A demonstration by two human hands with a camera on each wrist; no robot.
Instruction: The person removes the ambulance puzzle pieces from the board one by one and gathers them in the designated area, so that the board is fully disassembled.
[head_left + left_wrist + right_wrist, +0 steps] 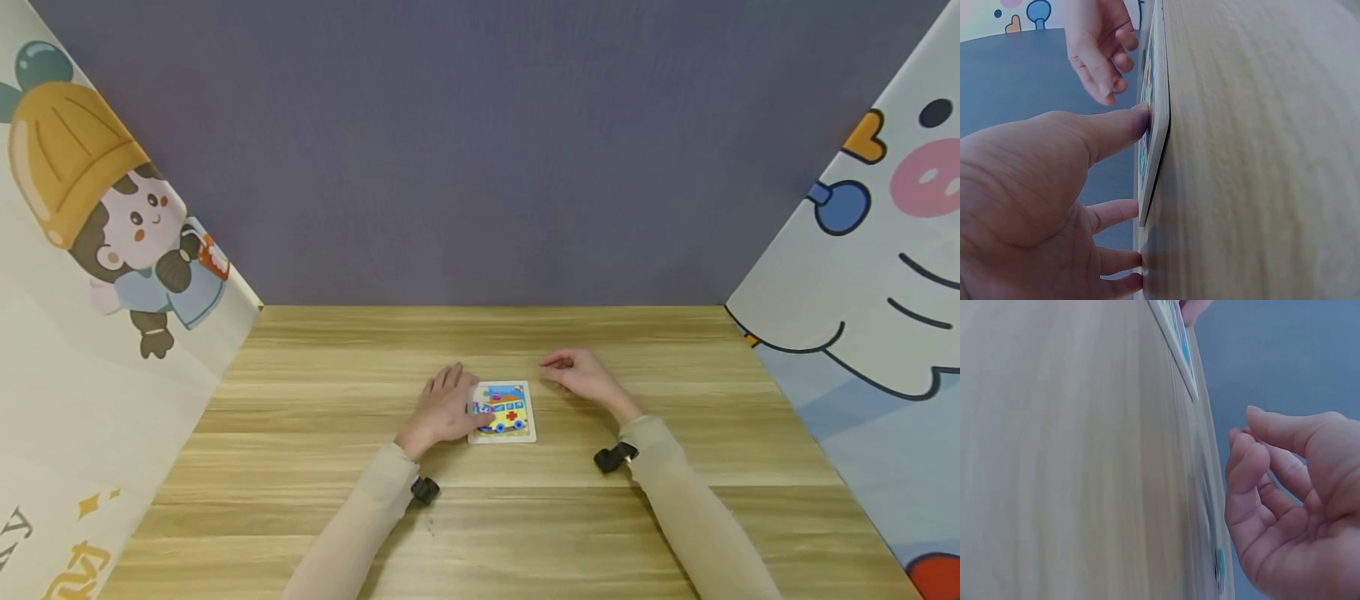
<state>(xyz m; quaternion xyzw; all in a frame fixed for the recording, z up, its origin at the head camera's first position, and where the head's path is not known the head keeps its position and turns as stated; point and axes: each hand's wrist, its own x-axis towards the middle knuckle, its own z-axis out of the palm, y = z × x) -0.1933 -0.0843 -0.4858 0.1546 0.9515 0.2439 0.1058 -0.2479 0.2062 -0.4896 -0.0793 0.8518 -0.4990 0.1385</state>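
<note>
A square picture board (522, 432) with a pale border shows a yellow vehicle with a red cross and blue wheels. My left hand (442, 411) lies at its left side, thumb on the picture and fingers spread. In the left wrist view, the left hand (1041, 194) presses its thumb on the board (1159, 134), fingertips at the tabletop. Right of the board, my right hand (583, 377) hovers with loosely curled fingers. In the right wrist view, thumb and forefinger of the right hand (1300, 494) are close together, with no held thing visible.
A small teal-edged thing (1221, 569) lies on the wooden table (1072, 462) below the right hand in the right wrist view. A dark panel (487, 150) stands behind the table, with cartoon-printed panels on the left (45, 350) and right (825, 333).
</note>
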